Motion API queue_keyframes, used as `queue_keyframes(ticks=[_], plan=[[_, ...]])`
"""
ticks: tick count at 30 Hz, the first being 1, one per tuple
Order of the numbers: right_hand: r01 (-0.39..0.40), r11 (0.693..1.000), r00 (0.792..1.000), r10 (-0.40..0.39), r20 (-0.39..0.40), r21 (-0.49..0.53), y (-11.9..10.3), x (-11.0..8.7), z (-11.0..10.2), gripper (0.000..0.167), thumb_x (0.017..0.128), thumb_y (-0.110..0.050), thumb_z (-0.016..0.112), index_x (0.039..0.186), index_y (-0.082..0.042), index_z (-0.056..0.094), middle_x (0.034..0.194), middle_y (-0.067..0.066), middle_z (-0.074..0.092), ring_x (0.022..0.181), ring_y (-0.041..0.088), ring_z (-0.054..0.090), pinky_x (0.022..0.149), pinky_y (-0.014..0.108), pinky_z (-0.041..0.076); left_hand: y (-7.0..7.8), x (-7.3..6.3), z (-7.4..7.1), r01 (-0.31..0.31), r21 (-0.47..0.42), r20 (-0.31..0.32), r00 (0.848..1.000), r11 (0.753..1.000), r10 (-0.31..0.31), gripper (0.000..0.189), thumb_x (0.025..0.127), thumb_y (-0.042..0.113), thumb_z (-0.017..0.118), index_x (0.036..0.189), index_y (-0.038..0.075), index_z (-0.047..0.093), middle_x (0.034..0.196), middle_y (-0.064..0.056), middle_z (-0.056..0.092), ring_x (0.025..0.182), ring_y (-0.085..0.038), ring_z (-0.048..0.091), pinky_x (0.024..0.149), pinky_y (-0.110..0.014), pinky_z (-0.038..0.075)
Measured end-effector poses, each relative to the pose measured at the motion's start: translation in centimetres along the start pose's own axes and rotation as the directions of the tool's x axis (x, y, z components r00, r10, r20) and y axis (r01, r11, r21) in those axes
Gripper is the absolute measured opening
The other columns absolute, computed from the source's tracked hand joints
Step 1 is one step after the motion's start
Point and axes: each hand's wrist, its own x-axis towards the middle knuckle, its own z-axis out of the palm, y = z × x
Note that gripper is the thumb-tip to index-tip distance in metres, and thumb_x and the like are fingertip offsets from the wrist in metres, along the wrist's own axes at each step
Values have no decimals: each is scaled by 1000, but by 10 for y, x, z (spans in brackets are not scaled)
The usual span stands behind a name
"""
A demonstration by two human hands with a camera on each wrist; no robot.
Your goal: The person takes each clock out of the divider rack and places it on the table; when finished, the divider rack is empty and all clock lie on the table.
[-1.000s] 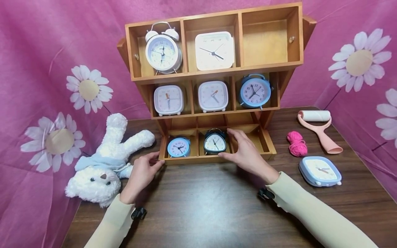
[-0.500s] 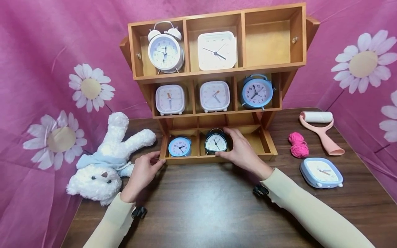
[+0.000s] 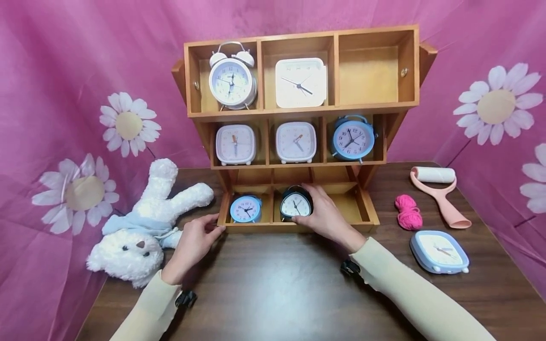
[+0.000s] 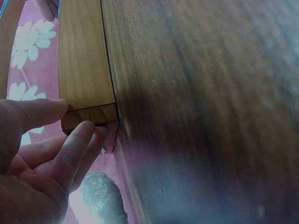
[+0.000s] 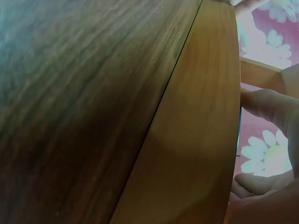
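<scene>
A three-tier wooden display shelf stands at the back of the table, with clocks in most of its compartments. My left hand holds the bottom tier's front left corner; in the left wrist view the thumb lies on one side and fingertips on the other. In the bottom middle compartment sits a dark green, rounded-triangle alarm clock. My right hand grips its right side, thumb low at the front and fingers near the top. A round blue alarm clock occupies the compartment to its left.
Right of the shelf lie a lint roller, a ball of pink yarn and a blue-framed clock. A white teddy bear lies on the left. Pink flowered cloth hangs behind.
My right hand has shifted left and come closer around the dark green clock. The left hand stays at the shelf corner. The head view has tilted slightly upward.
</scene>
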Motion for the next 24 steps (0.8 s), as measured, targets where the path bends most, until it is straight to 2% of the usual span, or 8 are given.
queue_keyframes(ticks=[1,5,6,10,12,17,20,24], plan=[[22,1000,1000,-22,-18,0,7,1,5,98,81,-27,100,160,4,52,156,28,58,139,45,63,119,61,52,0,0,0,-1,1,-2,1000,1000,1,41,104,16,81,139,-4,75,118,-22,84,98,-28,83,85,-46,67],[60,998,998,-59,-35,19,15,3,11,101,77,-30,101,160,2,53,153,27,59,136,46,64,117,62,54,0,-2,0,-12,13,-13,1000,1000,12,41,103,16,81,138,-4,75,118,-21,85,97,-27,82,85,-47,66],[76,997,996,-75,-47,9,25,6,18,101,78,-33,101,160,1,53,153,26,59,135,45,64,116,59,55,0,-2,0,-11,14,-16,1000,1000,11,41,103,16,82,138,-4,76,117,-21,85,97,-27,82,85,-47,66],[84,996,995,-85,-46,-27,33,9,26,103,75,-35,102,160,-1,54,152,23,60,133,43,65,113,59,57,1,-6,0,-5,12,-13,1000,1000,5,41,102,16,83,137,-4,76,116,-20,85,94,-24,81,81,-40,65],[81,996,996,-83,-39,-42,30,9,25,103,75,-34,103,159,1,54,153,24,60,133,44,66,113,59,57,2,-6,0,-4,10,-12,1000,1000,4,40,102,16,83,136,-4,77,115,-19,85,93,-22,81,78,-37,64],[21,999,1000,-20,22,-46,-5,4,10,101,77,-25,102,159,7,52,158,30,56,141,47,62,120,62,52,4,-7,0,8,16,-33,999,1000,-7,39,101,16,84,134,-3,78,109,-16,86,89,-18,79,72,-31,60],[-12,997,999,16,52,-72,-13,2,10,100,80,-26,102,160,7,51,161,28,55,144,44,61,123,58,51,4,-10,1,32,10,-34,999,999,-32,37,100,15,85,131,-3,80,106,-13,86,87,-15,78,70,-28,58],[-9,996,998,14,55,-89,-17,3,11,100,80,-27,103,160,6,53,160,27,56,143,41,61,123,56,51,6,-9,0,35,0,-33,999,999,-35,36,99,15,87,130,-2,80,105,-11,87,86,-13,78,70,-26,58]])
